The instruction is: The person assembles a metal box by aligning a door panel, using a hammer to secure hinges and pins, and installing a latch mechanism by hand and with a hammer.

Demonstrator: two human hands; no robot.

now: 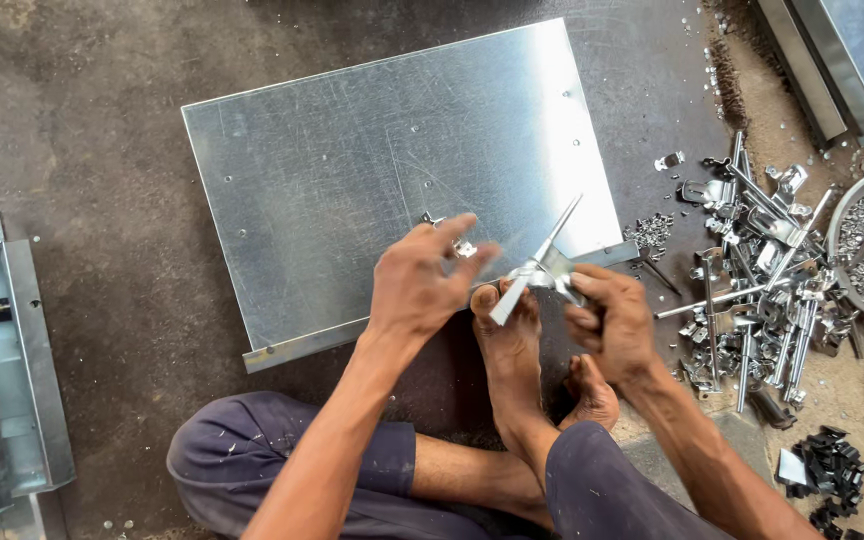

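i see my left hand (417,285) pinching a small metal clip (464,247) between its fingertips, just over the galvanised sheet panel (372,170) lying on the floor (82,110). my right hand (607,320) is closed around a folded metal bracket with a long strip (542,262), held just above my foot (510,345). a heap of metal fittings (762,290) lies to the right.

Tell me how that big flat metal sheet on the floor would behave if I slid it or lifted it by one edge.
The metal sheet looks thin and smooth, so it would probably slide easily on the dark floor. Lifted by one edge, it would likely flex a little, though the folded lip along its near side should stiffen it. Its cut edges may be sharp.
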